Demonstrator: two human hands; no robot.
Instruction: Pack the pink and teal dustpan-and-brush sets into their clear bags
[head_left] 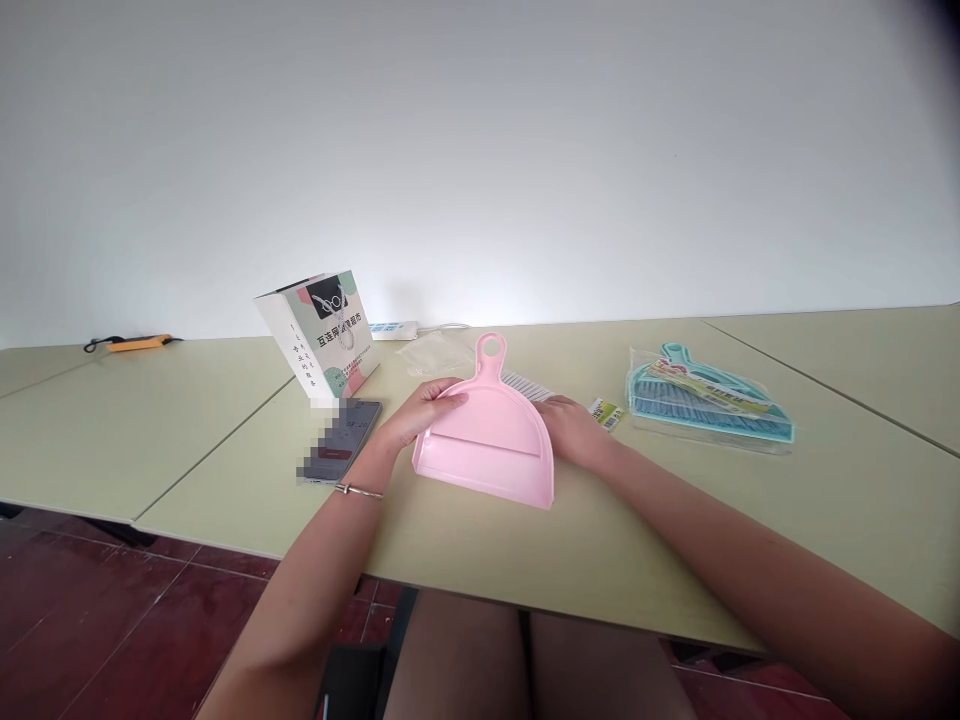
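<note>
A pink dustpan [491, 425] is held up over the table, its ringed handle pointing up and its wide edge toward me. My left hand [427, 410] grips its left side, with the thumb on the front face. At the right edge is my right hand [574, 428], its fingers curled and partly hidden behind the pan, so what they hold is unclear. Just beyond those fingers lies a striped, bristly piece [527, 385], perhaps a brush, mostly covered by the dustpan. Beside my right wrist is a green and yellow label card [605, 414].
A teal dustpan and brush set [709, 403] lies wrapped in clear plastic at the right. On the left are a phone [346, 438] and a printed paper bag [330, 335]. Clear plastic wrap [435, 352] lies behind the dustpan. An orange object [140, 342] with a black cord sits far left.
</note>
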